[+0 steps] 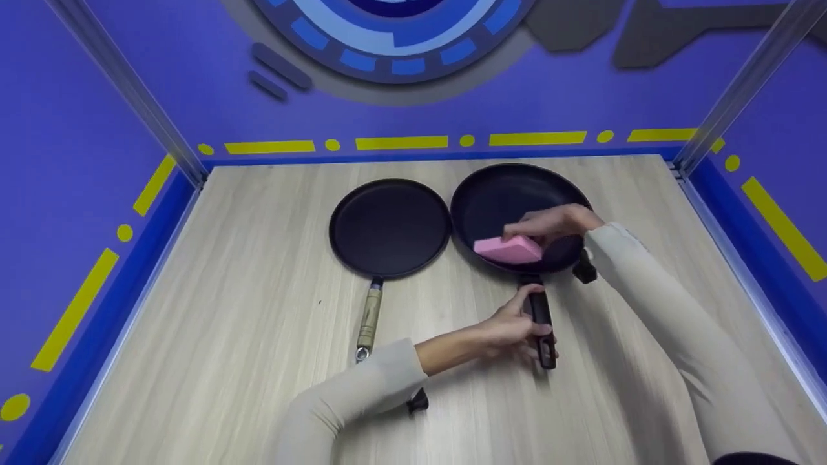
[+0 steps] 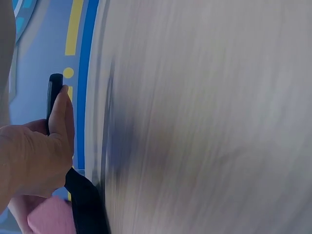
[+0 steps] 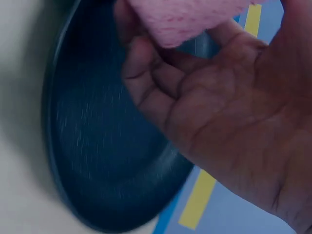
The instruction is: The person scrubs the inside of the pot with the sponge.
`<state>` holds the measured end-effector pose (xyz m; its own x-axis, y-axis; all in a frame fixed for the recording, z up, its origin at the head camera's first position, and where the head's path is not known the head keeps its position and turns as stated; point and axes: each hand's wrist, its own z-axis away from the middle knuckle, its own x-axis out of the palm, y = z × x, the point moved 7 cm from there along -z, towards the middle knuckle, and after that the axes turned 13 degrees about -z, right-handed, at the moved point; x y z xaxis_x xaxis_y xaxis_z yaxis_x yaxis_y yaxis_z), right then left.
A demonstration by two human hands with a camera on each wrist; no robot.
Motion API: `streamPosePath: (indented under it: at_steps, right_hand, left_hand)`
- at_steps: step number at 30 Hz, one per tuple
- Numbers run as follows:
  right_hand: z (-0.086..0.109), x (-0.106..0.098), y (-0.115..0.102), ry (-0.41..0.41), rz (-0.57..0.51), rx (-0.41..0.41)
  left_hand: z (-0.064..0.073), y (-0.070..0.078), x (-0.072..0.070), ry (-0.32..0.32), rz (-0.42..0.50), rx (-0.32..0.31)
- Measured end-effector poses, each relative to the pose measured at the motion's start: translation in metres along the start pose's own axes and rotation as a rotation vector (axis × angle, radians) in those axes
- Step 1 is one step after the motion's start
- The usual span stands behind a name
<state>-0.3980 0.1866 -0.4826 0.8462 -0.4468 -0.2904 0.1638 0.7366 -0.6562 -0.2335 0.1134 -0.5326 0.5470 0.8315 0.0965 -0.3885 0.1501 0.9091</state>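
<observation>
A deep black frying pan (image 1: 504, 194) lies at the back right of the table. My left hand (image 1: 513, 329) grips its black handle (image 1: 541, 316), thumb along the top. Over the near part of the pan my right hand (image 1: 549, 223) holds a pink sponge (image 1: 510, 250). In the right wrist view the curled fingers pinch that sponge (image 3: 185, 19) above the dark pan (image 3: 107, 131); whether it touches the pan I cannot tell. The left wrist view shows the left hand (image 2: 39, 151) around the handle, with part of the sponge (image 2: 51, 217) beyond.
A flat black pan (image 1: 389, 227) with a wooden handle (image 1: 369, 316) lies just left of the deep pan, their rims close together. Blue panels (image 1: 413, 116) wall the wooden table (image 1: 258, 271) at the back and both sides.
</observation>
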Motion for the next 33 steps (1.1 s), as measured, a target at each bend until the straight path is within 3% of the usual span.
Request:
streamPosePath:
  at_steps: [6, 9, 12, 18, 26, 29, 33]
  right_hand:
    - [-0.028, -0.003, -0.018, 0.080, -0.141, -0.161]
    - [-0.041, -0.008, -0.029, 0.181, -0.152, -0.223]
    - [-0.053, -0.018, -0.039, 0.333, -0.088, -0.235]
    - [-0.060, -0.045, -0.040, 0.551, 0.059, -0.195]
    - [-0.044, -0.081, -0.025, 0.775, 0.207, -0.088]
    - [-0.044, -0.084, -0.017, 0.807, 0.234, -0.037]
    - [-0.057, -0.075, -0.012, 0.791, 0.339, -0.029]
  left_hand:
    - [-0.002, 0.001, 0.002, -0.031, 0.020, 0.012]
    - [-0.002, -0.001, 0.000, -0.029, 0.021, 0.004]
    - [-0.002, -0.002, -0.004, -0.012, 0.003, -0.009]
    - [-0.003, 0.000, -0.002, -0.003, -0.013, -0.008]
    - [-0.003, 0.002, -0.002, 0.014, -0.053, -0.010]
    - [-0.002, 0.002, -0.003, 0.007, -0.064, -0.009]
    - [0.000, 0.001, -0.004, 0.002, -0.067, -0.015]
